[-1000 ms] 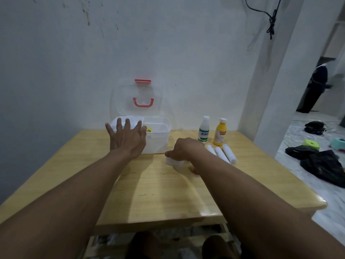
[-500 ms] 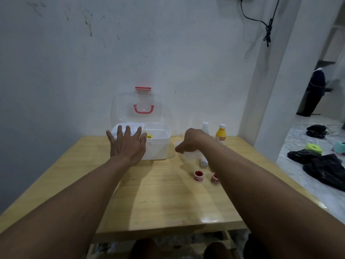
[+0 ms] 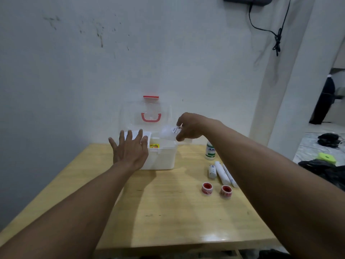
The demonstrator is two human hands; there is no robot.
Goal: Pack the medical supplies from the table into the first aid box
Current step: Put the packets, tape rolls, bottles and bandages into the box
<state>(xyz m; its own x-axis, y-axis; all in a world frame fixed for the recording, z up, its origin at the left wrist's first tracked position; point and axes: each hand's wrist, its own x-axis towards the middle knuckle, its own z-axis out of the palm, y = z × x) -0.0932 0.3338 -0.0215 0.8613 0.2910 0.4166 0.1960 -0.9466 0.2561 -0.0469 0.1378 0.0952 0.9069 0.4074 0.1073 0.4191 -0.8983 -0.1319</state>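
Observation:
The white first aid box (image 3: 162, 157) stands open at the back of the wooden table (image 3: 168, 217), its clear lid (image 3: 130, 113) with a red handle raised against the wall. My left hand (image 3: 130, 150) rests flat with spread fingers on the box's left front edge. My right hand (image 3: 190, 127) holds a small white packet (image 3: 169, 133) above the box's right side. Two red-cored tape rolls (image 3: 207, 188) (image 3: 226, 191), three white bandage rolls (image 3: 221, 172) and a white bottle with a green label (image 3: 210, 151) lie on the table to the right. A yellow item (image 3: 154, 146) sits inside the box.
A wall stands directly behind the table, with a white pillar (image 3: 276, 94) at the right. Dark bags (image 3: 324, 172) and a green object (image 3: 327, 157) lie on the floor beyond the table's right edge. A black cable (image 3: 276, 38) hangs on the wall.
My right hand picked the white packet up from the table and carried it up and left over the box. The left hand stayed on the box. The camera tilted upward.

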